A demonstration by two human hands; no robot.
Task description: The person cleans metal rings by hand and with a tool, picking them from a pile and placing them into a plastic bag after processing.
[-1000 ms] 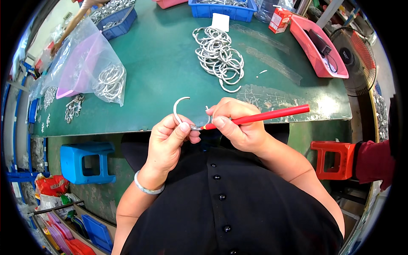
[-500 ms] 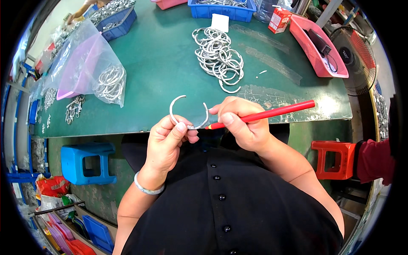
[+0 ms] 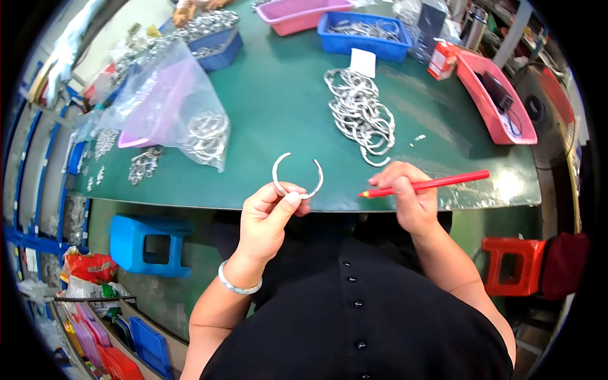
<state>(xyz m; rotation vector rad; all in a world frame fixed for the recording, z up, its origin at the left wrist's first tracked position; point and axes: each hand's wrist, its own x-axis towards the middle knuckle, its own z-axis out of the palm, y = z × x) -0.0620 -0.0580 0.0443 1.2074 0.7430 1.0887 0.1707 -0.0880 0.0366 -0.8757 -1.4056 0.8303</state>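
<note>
An open silver bangle (image 3: 277, 175) is pinched at its lower curve between the thumb and fingers of my left hand (image 3: 267, 218), with its gap upward, over the table's near edge. My right hand (image 3: 415, 197) grips a red pencil-like stick (image 3: 453, 180), its yellowish tip pointing left and well apart from the bangle. Beyond my hands, a heap of similar silver bangles (image 3: 361, 111) lies on the green table (image 3: 278, 95), with a small white card (image 3: 363, 63) at its far end.
At left, a clear plastic bag (image 3: 206, 111) with rings lies by a purple tray (image 3: 136, 140) and small metal parts (image 3: 145, 166). Blue bins (image 3: 364, 43) and pink trays (image 3: 497, 104) line the back and right. A blue stool (image 3: 149, 247) and red stool (image 3: 512, 266) stand below; another person's hand (image 3: 183, 11) shows far left.
The red stick's tip has moved right, away from the bangle, with my right hand. My left hand still holds the bangle. The whole view has shifted, so the table things appear lower and further right.
</note>
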